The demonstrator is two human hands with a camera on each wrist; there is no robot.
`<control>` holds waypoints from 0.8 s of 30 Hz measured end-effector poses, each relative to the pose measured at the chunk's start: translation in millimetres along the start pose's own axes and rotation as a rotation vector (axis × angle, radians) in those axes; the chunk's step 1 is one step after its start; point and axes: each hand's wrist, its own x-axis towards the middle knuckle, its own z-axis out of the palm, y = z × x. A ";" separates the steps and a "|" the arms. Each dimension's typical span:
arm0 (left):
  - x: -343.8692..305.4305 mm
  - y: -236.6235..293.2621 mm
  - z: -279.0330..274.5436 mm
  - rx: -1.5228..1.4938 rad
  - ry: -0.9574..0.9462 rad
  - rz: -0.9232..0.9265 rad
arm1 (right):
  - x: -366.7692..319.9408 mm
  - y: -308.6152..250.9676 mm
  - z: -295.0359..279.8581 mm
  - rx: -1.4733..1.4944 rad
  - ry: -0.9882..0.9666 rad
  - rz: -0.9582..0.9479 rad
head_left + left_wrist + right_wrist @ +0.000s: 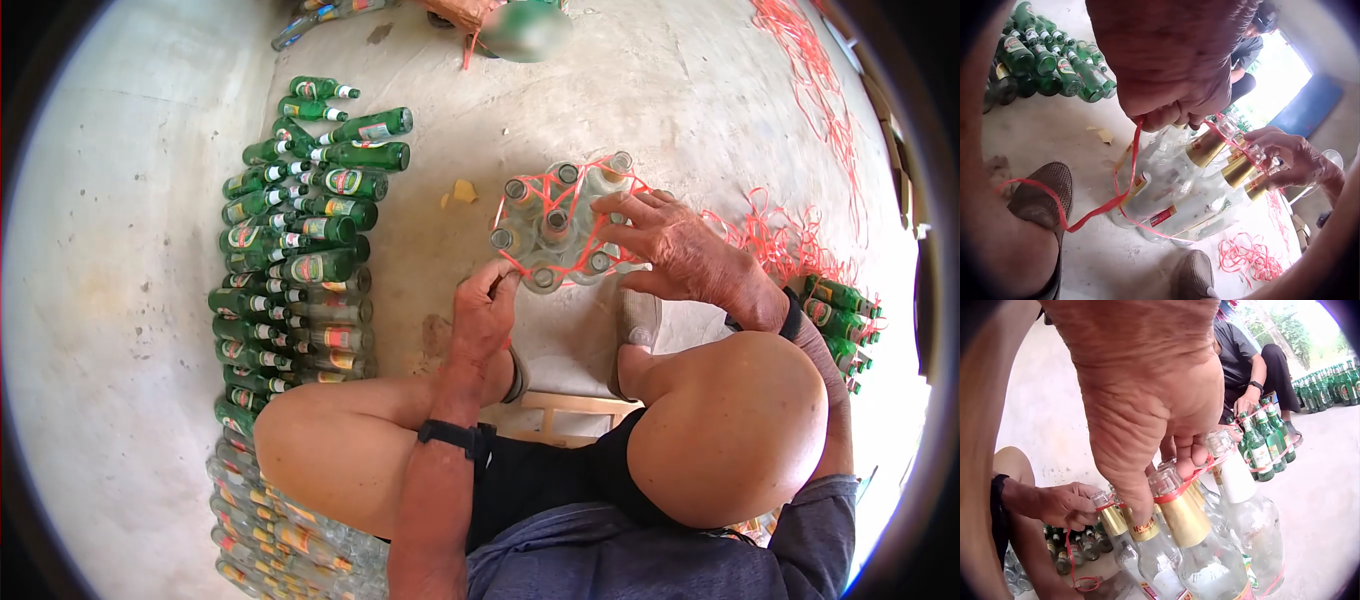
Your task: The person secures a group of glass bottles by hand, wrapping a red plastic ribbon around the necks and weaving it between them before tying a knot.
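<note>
A cluster of clear glass bottles [553, 238] stands upright on the floor before the seated person, some with gold neck labels [1186, 522]. Red plastic strapping [1127, 195] winds around and between their necks. At the near left of the cluster, my left hand [484, 312] pinches the strapping close to a bottle mouth, and a loose tail [1060, 209] hangs below. My right hand [690, 250] holds the necks on the right side: the thumb presses a gold-labelled neck, while curled fingers lie near the strapping by a white-necked bottle [1238, 478].
Green bottles [330, 265] lie stacked along the left, with clear bottles [290, 535] nearer. Tangled red strapping [770, 235] and bundled green bottles [840, 310] are at right. Another person [1238, 359] sits opposite with a strapped green bundle [1266, 447]. A wooden stool [560, 415] is beneath me.
</note>
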 end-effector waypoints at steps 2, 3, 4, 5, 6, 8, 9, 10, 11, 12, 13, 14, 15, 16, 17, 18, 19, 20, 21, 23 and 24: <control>2.1 -5.1 0.5 -0.002 -0.004 -0.013 | 8.1 -2.3 -0.4 -0.033 -0.004 0.000; 4.0 -5.9 0.5 0.020 -0.005 -0.018 | 14.1 -4.2 0.7 -0.048 0.043 -0.031; 5.3 -6.5 0.1 0.041 -0.006 -0.025 | 21.8 -7.2 2.3 -0.062 0.089 -0.062; 6.5 -7.9 0.5 0.039 0.003 -0.038 | 29.7 -10.2 4.0 -0.076 0.136 -0.093; 7.9 -10.1 2.1 0.037 0.012 -0.050 | 37.0 -12.6 6.5 -0.069 0.131 -0.132; 11.2 -14.9 5.1 0.053 0.033 -0.055 | 51.6 -16.5 15.0 -0.059 0.119 -0.208; 12.4 -16.8 6.5 0.072 0.045 -0.051 | 58.7 -18.6 20.5 -0.085 0.084 -0.240; 12.9 -18.8 7.7 0.091 0.058 -0.049 | 64.4 -20.7 24.8 -0.118 0.074 -0.266; 13.7 -20.3 9.6 0.084 0.076 -0.044 | 69.9 -22.4 28.2 -0.152 0.066 -0.294; 15.7 -22.1 12.0 0.077 0.096 -0.038 | 74.7 -21.7 31.9 -0.187 0.057 -0.324; 16.8 -24.6 13.5 0.070 0.118 -0.033 | 77.6 -20.0 39.2 -0.237 0.033 -0.332; 17.0 -27.2 14.6 0.023 0.111 -0.047 | 81.0 -19.8 44.9 -0.192 0.054 -0.329; 17.7 -29.5 15.6 -0.024 0.102 -0.060 | 84.7 -20.0 49.7 -0.147 0.076 -0.323; 19.1 -31.4 16.1 -0.070 0.091 -0.072 | 87.3 -19.3 52.1 -0.103 0.100 -0.316; 20.7 -33.0 16.0 -0.060 0.087 -0.093 | 89.3 -17.9 52.6 -0.109 0.073 -0.307; 21.8 -34.5 15.9 -0.049 0.083 -0.114 | 91.1 -16.6 52.7 -0.114 0.045 -0.298; 22.2 -35.2 16.0 -0.039 0.078 -0.136 | 92.0 -15.8 53.2 -0.120 0.018 -0.288; 22.9 -36.5 17.4 -0.083 0.083 -0.147 | 92.9 -14.7 53.5 -0.135 0.008 -0.284; 24.1 -36.8 19.2 -0.127 0.089 -0.157 | 94.2 -13.7 53.8 -0.151 -0.002 -0.280; 27.3 -34.2 21.2 -0.157 0.105 -0.205 | 97.2 -13.2 54.9 -0.152 -0.021 -0.271; 28.4 -33.2 22.4 -0.141 0.112 -0.244 | 98.1 -14.2 56.0 -0.137 -0.029 -0.262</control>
